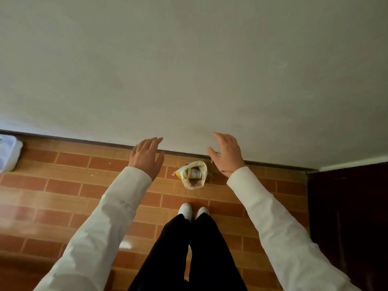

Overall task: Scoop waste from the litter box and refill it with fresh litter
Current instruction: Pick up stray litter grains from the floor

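Person standing, facing wall (189, 59). Left hand (146, 157) and right hand (225, 155) both held out, fingers spread, nothing gripped. Open bag (192, 175) on brick-pattern floor (63, 185) by the skirting, just ahead of white shoes (192, 211); contents unclear, possibly litter. Litter box and scoop not in view. Judged: scooping not begun. Next move likely calls for bending down to the bag

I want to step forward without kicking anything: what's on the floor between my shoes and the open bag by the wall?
Nothing: the head view shows only bare brick-patterned floor between the white shoes and the open bag.
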Available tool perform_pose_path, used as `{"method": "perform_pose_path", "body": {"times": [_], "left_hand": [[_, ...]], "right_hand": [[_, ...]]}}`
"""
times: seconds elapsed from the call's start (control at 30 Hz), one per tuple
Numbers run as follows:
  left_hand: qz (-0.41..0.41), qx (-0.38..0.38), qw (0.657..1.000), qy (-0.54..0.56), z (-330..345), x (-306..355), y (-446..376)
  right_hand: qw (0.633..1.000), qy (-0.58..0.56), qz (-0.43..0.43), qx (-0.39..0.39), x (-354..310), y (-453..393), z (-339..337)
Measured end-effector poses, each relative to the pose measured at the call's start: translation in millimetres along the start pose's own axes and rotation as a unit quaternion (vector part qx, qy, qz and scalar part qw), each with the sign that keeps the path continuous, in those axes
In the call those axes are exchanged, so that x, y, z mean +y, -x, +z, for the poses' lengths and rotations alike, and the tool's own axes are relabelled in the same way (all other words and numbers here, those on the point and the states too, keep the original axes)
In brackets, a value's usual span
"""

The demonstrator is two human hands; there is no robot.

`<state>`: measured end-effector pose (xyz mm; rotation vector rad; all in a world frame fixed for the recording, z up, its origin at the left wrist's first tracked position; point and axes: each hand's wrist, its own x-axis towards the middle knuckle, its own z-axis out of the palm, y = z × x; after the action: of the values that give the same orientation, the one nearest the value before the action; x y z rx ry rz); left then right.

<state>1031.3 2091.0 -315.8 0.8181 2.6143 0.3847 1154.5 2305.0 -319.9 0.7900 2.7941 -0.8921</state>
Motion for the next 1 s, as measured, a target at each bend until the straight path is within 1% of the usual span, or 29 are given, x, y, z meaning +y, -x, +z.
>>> {"method": "perform_pose_path", "body": {"times": [0.1,0.2,0.33,0.43,0.57,0.73,1.0], "left_hand": [[0.014,0.04,0.999,-0.005,-69.6,20.9,31.7],[0.027,0.076,0.997,-0.018,-124.4,36.2,60.4],[0.031,0.122,0.992,-0.024,-173.2,46.3,99.1],[0.017,0.155,0.987,-0.031,-193.3,47.8,130.3],[-0.044,0.184,0.981,-0.04,-205.1,44.8,171.9],[-0.133,0.219,0.966,-0.035,-206.7,33.6,224.6],[-0.282,0.27,0.92,-0.018,-198.5,6.1,292.6]], "right_hand": [[0.999,0.009,-0.046,0.014,-46.4,23.5,-53.9],[0.996,0.027,-0.089,0.016,-82.2,46.8,-91.5],[0.99,0.036,-0.134,0.038,-116.0,73.6,-122.3],[0.983,0.048,-0.17,0.046,-132.8,86.5,-136.0],[0.973,0.051,-0.22,0.044,-153.5,93.6,-147.0],[0.957,0.05,-0.286,0.013,-182.9,96.9,-145.9],[0.922,0.04,-0.381,-0.053,-245.6,87.5,-115.6]]}}
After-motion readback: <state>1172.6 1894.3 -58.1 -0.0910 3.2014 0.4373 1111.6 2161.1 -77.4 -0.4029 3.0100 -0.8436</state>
